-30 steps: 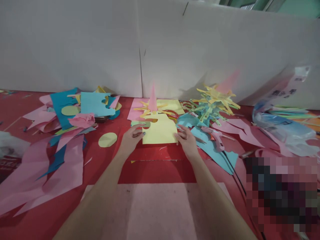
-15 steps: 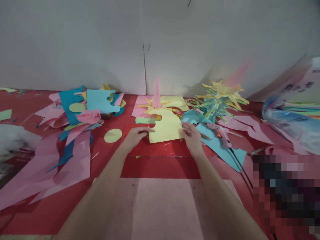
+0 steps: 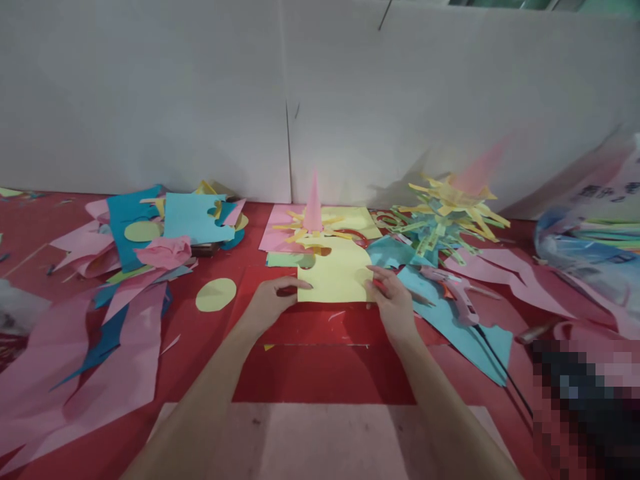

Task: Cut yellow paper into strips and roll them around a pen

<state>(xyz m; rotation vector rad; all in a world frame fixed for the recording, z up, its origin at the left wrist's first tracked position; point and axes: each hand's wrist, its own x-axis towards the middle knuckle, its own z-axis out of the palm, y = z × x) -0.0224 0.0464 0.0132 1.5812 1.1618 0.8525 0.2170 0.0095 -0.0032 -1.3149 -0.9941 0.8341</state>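
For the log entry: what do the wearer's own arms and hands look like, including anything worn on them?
The left forearm and right forearm are bare, with no sleeves in view. The left hand and right hand are ungloved. I see no watch, bracelet, cable or marking on either arm; the nails are too small to judge.

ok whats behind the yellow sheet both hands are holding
Beyond the yellow sheet are a pink cone with yellow strips around its base, a pink sheet and more yellow paper. Whatever the yellow sheet itself covers cannot be seen.
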